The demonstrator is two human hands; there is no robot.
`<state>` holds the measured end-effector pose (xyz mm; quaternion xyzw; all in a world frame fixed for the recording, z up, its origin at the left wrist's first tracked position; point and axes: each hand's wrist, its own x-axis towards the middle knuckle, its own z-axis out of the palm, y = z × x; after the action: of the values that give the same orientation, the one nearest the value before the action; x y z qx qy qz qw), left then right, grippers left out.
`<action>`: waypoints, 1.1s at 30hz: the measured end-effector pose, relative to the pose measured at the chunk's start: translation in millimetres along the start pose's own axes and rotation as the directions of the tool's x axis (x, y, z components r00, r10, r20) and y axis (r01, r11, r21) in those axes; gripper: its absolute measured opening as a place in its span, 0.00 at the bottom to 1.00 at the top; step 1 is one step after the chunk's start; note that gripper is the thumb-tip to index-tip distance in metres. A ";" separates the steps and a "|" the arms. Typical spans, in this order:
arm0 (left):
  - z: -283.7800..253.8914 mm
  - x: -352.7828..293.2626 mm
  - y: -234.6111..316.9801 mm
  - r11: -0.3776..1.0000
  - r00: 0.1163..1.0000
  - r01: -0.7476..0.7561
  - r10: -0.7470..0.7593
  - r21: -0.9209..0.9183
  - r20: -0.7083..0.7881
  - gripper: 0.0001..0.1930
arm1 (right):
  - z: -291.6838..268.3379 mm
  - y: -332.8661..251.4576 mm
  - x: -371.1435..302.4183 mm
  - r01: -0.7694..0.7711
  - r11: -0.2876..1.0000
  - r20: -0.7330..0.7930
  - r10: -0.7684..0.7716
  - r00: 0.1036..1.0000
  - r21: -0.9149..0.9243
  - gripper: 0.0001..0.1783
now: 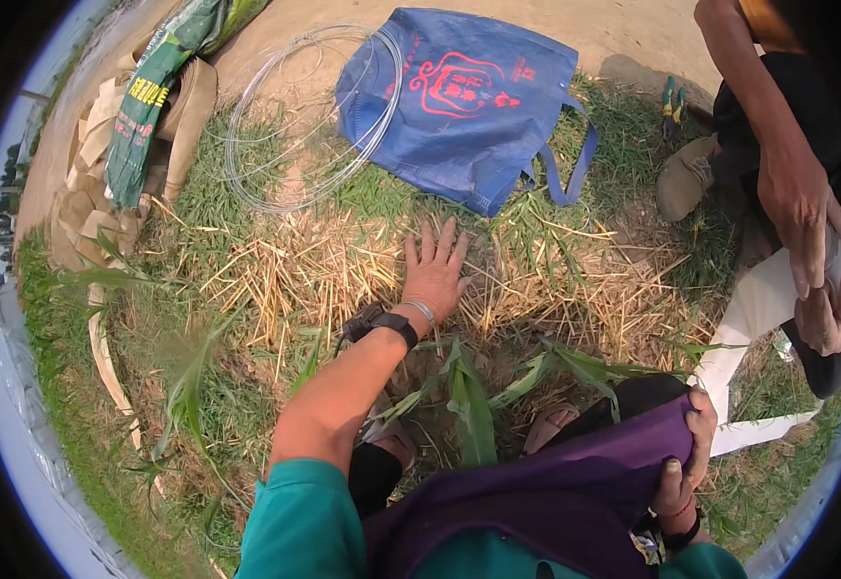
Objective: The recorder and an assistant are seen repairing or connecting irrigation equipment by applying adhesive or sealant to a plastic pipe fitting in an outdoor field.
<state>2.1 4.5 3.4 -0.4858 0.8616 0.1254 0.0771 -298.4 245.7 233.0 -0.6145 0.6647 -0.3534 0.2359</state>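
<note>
My left hand (435, 275) reaches forward with its fingers spread, lying on dry straw (271, 289) and grass. A silvery bangle and a black wrist strap (396, 328) are on that wrist. Just beyond my fingertips lies a blue carry bag (488, 92) with red print. A loose coil of pale wire (231, 159) partly overlaps the bag's left side. Close to my body, my right hand (686, 473) grips the edge of a dark purple cloth (575, 454) between thumb and fingers. The cloth drapes across my lap.
At the right, another person's hands (816, 241) hold a long white strip (749, 318). Pliers (672, 106) with coloured handles lie near that person's shoe (686, 179). Green leafy plants (469, 405) stand before my feet. Beige strips and a green sack (140, 125) lie far left.
</note>
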 end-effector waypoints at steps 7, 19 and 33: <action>2.8 -1.5 -2.2 1.000 1.000 0.015 -0.014 0.016 -0.017 0.38 | 1.3 3.1 4.4 0.007 0.999 0.019 -0.008 1.000 0.044 0.26; 3.8 2.7 0.3 0.999 1.000 0.028 -0.027 0.046 -0.013 0.38 | -0.6 0.7 8.0 0.018 0.999 -0.011 -0.018 1.000 0.029 0.24; 6.9 1.2 0.6 0.999 0.998 0.018 -0.016 0.026 -0.058 0.38 | -1.8 3.2 7.6 0.017 1.000 -0.002 -0.017 1.000 0.008 0.24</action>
<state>1.0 5.8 -3.4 -0.4954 0.8609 0.0992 0.0598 -302.8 238.5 232.6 -0.6189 0.6582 -0.3586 0.2350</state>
